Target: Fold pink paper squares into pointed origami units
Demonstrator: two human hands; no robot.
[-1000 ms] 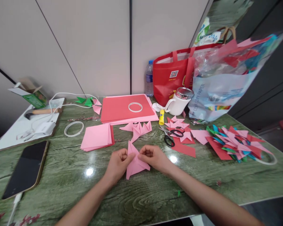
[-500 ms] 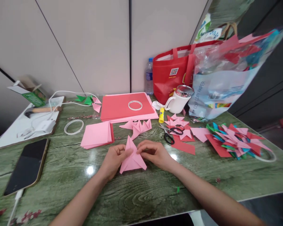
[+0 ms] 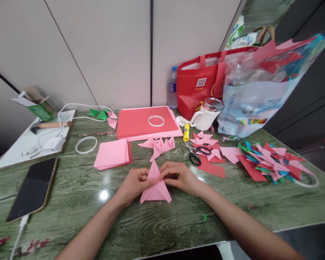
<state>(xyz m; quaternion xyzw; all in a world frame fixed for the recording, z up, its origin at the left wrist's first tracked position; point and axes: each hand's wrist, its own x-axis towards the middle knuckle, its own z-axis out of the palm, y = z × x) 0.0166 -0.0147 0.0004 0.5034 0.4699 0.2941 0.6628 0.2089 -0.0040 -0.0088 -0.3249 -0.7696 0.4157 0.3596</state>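
A folded piece of pink paper (image 3: 155, 193), pointed at the top and wide at the bottom, is held between both hands just above the table. My left hand (image 3: 134, 185) grips its left side, thumb lying across the front. From the right, my right hand (image 3: 178, 177) pinches the paper's edge near the middle with thumb and fingers. Just beyond the tip lie several folded pink paper pieces (image 3: 159, 146). A stack of pink paper squares (image 3: 111, 153) is left of them. Black-handled scissors (image 3: 196, 153) lie to the right, next to a yellow glue stick (image 3: 186, 133).
Red and pink sheets (image 3: 141, 122) lie at the back under a tape roll. A white mug (image 3: 206, 115), a red bag (image 3: 191, 85) and a plastic paper bag (image 3: 249, 104) stand at back right. Colourful folded pieces (image 3: 273, 160) pile up at right; a phone (image 3: 34, 187) lies left.
The folded paper has shifted slightly down and turned more upright. My right hand's thumb and fingers have closed further in over its middle. My left hand stays on the left side.
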